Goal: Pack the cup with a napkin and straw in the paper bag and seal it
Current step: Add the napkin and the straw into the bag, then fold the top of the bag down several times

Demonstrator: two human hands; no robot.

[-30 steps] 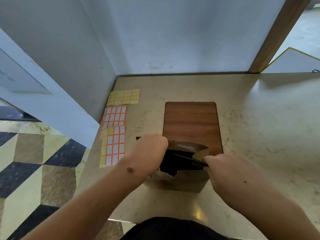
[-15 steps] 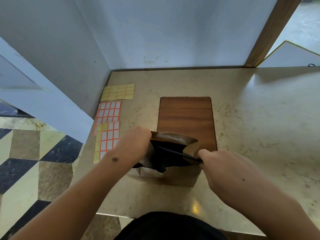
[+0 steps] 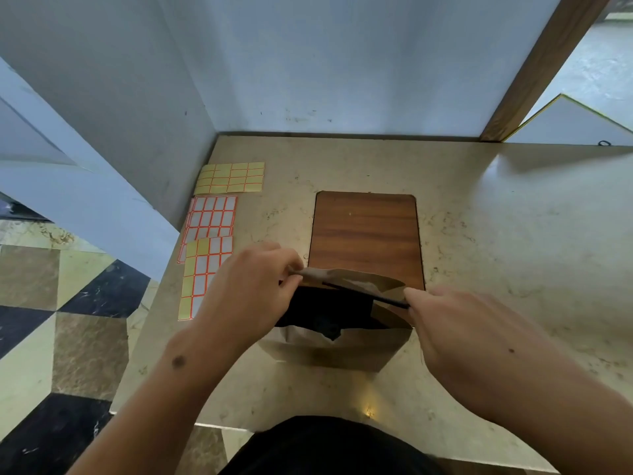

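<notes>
We are at the closing step: our left hand (image 3: 251,296) pinches the left end of the far lip of the paper bag (image 3: 342,351), and our right hand (image 3: 455,323) grips the right end of the mouth, fingers curled over the paper, with the black straw (image 3: 366,296) caught under them. The straw lies slantwise across the opening, running from the far lip down to our right hand.

The bag stands on the stone counter (image 3: 513,234), its far edge just overlapping the near end of the wooden inlay panel (image 3: 364,231). It is plain brown paper, creased and soft, and the near lip has a ragged notch torn in it. The mouth gapes between our hands, and inside we see only something dark; whether that is the cup or its lid we cannot tell, and no napkin shows.

By our judgement the packing is done or nearly so, and the seal is not yet made. The next move calls for drawing the two lips together and folding them down flat, with the straw tucked below the fold line so it does not spear the paper. Then one hand must hold the fold while the other reaches left of the panel, where the sticker sheets (image 3: 212,231) lie near the wall, for a label. The torn near lip may make the fold uneven.
</notes>
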